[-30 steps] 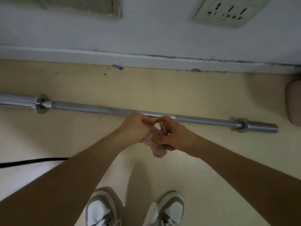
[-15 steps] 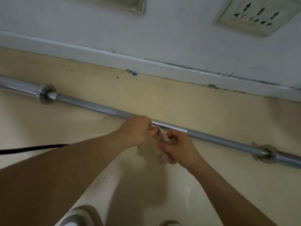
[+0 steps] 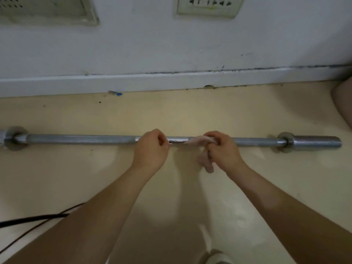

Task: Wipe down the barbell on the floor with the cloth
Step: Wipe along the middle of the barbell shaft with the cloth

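A long steel barbell (image 3: 85, 139) lies across the cream floor, parallel to the wall, with a collar and sleeve at each end. My left hand (image 3: 151, 149) is closed around the middle of the shaft. Just to its right, my right hand (image 3: 222, 149) grips a pale pink cloth (image 3: 204, 159) and presses it onto the shaft; a loose tail of the cloth hangs down toward me. A short bare stretch of shaft shows between the two hands.
A white wall with a skirting board (image 3: 171, 80) runs behind the bar, with a socket plate (image 3: 208, 5) above. A black cable (image 3: 32, 219) crosses the floor at lower left. A pinkish padded object (image 3: 343, 103) sits at the right edge. A shoe tip (image 3: 219, 259) shows at the bottom.
Both hands held the cloth together just in front of the bar. Now they have parted: the left closed on the shaft, the right carried the cloth onto the shaft further right.
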`<state>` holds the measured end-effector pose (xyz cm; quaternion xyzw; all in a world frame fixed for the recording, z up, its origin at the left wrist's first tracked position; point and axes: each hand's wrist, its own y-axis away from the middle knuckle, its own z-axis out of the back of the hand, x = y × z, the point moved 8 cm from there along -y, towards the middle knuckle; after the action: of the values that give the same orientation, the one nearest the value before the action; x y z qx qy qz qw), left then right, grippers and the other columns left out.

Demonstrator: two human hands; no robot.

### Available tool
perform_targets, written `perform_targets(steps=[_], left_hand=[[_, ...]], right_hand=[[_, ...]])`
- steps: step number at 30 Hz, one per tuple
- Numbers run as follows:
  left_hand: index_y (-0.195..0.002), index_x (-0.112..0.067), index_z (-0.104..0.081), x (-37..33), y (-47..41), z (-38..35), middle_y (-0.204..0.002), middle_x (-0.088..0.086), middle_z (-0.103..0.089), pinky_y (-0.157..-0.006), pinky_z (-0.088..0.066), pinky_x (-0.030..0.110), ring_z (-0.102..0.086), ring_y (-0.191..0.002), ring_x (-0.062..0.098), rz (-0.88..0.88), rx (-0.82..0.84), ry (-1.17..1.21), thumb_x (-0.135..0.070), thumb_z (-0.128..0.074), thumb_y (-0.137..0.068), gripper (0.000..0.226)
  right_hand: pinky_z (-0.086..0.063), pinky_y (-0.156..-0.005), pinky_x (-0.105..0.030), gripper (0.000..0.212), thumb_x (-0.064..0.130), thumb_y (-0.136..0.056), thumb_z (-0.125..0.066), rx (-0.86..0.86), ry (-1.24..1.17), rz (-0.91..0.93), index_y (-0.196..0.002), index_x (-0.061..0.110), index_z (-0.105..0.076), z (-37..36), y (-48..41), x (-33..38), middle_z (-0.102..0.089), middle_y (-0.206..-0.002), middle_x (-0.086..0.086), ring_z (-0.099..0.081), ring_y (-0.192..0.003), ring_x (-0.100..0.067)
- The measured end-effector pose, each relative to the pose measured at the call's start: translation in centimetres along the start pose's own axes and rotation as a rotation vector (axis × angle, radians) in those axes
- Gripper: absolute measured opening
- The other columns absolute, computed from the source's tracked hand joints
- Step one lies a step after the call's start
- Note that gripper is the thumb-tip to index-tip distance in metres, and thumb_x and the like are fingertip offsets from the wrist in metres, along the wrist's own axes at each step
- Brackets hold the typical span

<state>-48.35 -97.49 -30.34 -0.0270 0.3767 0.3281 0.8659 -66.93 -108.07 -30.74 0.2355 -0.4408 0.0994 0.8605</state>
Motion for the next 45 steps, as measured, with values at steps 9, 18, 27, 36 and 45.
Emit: perform_targets(steps=[9,18,27,36,45], left_hand=[[-0.109,-0.018,-0.061,-3.9,0.2,-5.2,-0.108,0.007,-0.056,-0.072,-0.047,0.041,-0.047,-0.097,0.031,-0.500,0.069,-0.595,-0.011,-0.056,-0.083,0.028],[-0.094,-0.022,-0.067,-3.1,-1.2,-4.7,-0.093,0.005,-0.054,-0.067,-0.047,0.040,-0.046,-0.083,0.027,-0.464,0.075,-0.477,-0.011,-0.063,-0.077,0.021],[-0.116,-0.015,-0.063,-0.5,-2.6,0.9,-0.108,0.012,-0.056,-0.082,-0.044,0.036,-0.057,-0.095,0.032,-0.307,0.218,-0.473,-0.013,-0.058,-0.083,0.033],[-0.122,-0.024,-0.057,1.8,-0.2,9.0,-0.115,0.003,-0.055,-0.088,-0.044,0.033,-0.055,-0.104,0.022,-0.318,0.494,-0.744,-0.026,-0.051,-0.091,0.031],[-0.081,-0.013,-0.067,1.7,-3.4,-0.9,-0.080,0.009,-0.062,-0.064,-0.047,0.039,-0.055,-0.075,0.032,-0.495,0.196,-0.542,-0.019,-0.071,-0.072,0.011]], right_hand=[[-0.042,-0.057,-0.031,0.008,0.011,-0.078,-0.067,-0.063,0.570,0.353,-0.081,0.004,-0.064,-2.6,-1.3,0.5,-0.042,-0.086,-0.008,-0.048,-0.065,-0.025],[-0.049,-0.082,-0.037,0.028,0.009,-0.086,-0.057,0.057,0.468,0.472,-0.114,0.008,-0.060,-6.5,-2.2,2.0,-0.054,-0.113,-0.012,-0.055,-0.098,-0.027],[-0.047,-0.050,-0.030,0.019,0.026,-0.079,-0.062,-0.058,0.553,0.498,-0.070,0.012,-0.071,-4.7,-2.6,2.6,-0.055,-0.068,-0.010,-0.055,-0.052,-0.031],[-0.039,-0.064,-0.028,0.014,0.030,-0.079,-0.067,0.389,1.074,0.484,-0.087,0.019,-0.070,-9.1,-3.7,6.3,-0.048,-0.082,0.005,-0.055,-0.094,-0.021],[-0.041,-0.061,-0.032,0.007,0.013,-0.078,-0.065,0.021,0.738,0.308,-0.075,0.014,-0.071,-9.5,-3.2,3.9,-0.052,-0.081,-0.009,-0.055,-0.077,-0.033]])
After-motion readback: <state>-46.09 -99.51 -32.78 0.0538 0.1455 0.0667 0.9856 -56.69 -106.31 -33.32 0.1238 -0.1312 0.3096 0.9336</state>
